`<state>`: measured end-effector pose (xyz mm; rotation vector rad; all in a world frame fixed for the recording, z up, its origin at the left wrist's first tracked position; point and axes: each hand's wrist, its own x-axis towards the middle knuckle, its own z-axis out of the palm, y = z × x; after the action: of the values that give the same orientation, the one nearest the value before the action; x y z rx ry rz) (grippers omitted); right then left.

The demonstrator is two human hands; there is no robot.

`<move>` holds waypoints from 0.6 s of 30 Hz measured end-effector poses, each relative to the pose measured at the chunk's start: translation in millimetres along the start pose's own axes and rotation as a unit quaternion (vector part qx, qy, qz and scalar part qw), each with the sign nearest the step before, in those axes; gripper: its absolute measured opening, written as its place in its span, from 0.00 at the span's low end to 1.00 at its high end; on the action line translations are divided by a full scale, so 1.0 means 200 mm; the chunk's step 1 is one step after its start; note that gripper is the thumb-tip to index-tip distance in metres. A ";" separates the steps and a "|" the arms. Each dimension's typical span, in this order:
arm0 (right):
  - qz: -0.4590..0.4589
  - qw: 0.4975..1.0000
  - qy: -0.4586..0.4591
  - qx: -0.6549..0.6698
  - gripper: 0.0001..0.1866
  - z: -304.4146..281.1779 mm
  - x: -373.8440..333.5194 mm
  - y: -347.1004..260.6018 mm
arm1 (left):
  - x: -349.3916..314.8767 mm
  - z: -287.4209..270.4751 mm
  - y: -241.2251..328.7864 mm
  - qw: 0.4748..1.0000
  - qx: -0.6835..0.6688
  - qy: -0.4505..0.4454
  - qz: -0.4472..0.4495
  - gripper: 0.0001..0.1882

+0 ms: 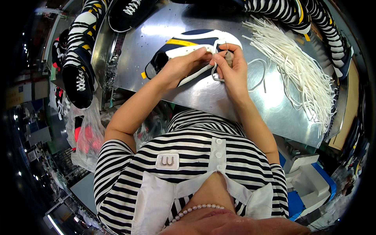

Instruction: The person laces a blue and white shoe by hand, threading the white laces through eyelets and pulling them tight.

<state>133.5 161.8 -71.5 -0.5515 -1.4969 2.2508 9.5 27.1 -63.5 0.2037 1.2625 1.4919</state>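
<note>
A navy and white shoe upper [209, 36] with a yellow stripe and black lining lies on its side on the metal tabletop. My left hand [182, 67] is closed on its white eyelet edge, thumb on top and the other fingers partly hidden. Close beside it, my right hand [234, 68] pinches a small hook-like tool [228, 58] with a tan, wrapped-looking grip and a thin metal tip pointing away from me. A white shoelace [217, 79] runs between both hands at the eyelets. Its loose end curls on the table to the right of my right hand.
Loose white laces [297, 72] form a big pile on the metal table [188, 96] at the right. Nested rows of striped shoe uppers [80, 43] stand at the left and far right. A black shoe [131, 11] sits at the back; a clear plastic bag [88, 135] hangs at the lower left.
</note>
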 end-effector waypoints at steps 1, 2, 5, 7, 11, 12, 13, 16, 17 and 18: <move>-0.001 1.000 -0.001 -0.011 0.15 -0.01 0.00 0.00 | 0.01 0.02 0.01 0.999 -0.035 0.004 0.009 0.24; -0.002 1.000 -0.002 -0.022 0.16 -0.02 0.00 0.00 | 0.01 0.05 0.01 0.999 -0.029 0.004 0.026 0.24; -0.030 0.996 0.004 -0.087 0.16 -0.03 0.00 -0.03 | 0.02 0.12 0.01 0.996 0.001 0.020 0.092 0.18; -0.019 0.992 -0.018 -0.124 0.16 -0.04 0.00 -0.08 | 0.00 0.12 0.01 0.992 0.030 0.009 0.125 0.14; -0.013 0.975 -0.015 -0.222 0.15 -0.06 -0.02 -0.14 | -0.01 0.16 -0.02 0.981 0.068 0.034 0.176 0.11; -0.020 0.976 -0.011 -0.215 0.15 -0.05 -0.03 -0.14 | -0.01 0.17 -0.01 0.980 0.080 0.040 0.178 0.11; -0.029 0.978 -0.007 -0.209 0.15 -0.05 -0.05 -0.15 | -0.02 0.18 0.00 0.982 0.068 0.051 0.168 0.12; -0.079 0.971 -0.013 -0.224 0.16 -0.06 -0.10 -0.17 | -0.04 0.18 -0.01 0.976 0.077 0.057 0.196 0.12; -0.067 0.976 -0.018 -0.207 0.14 -0.06 -0.13 -0.18 | -0.04 0.19 -0.02 0.976 0.075 0.064 0.196 0.11; -0.061 0.976 -0.018 -0.206 0.13 -0.06 -0.14 -0.18 | -0.05 0.20 -0.02 0.975 0.072 0.072 0.195 0.11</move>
<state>167.7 170.6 -38.8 -0.5191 -1.9748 1.8714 43.4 41.5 -46.1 0.4697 1.5106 1.7729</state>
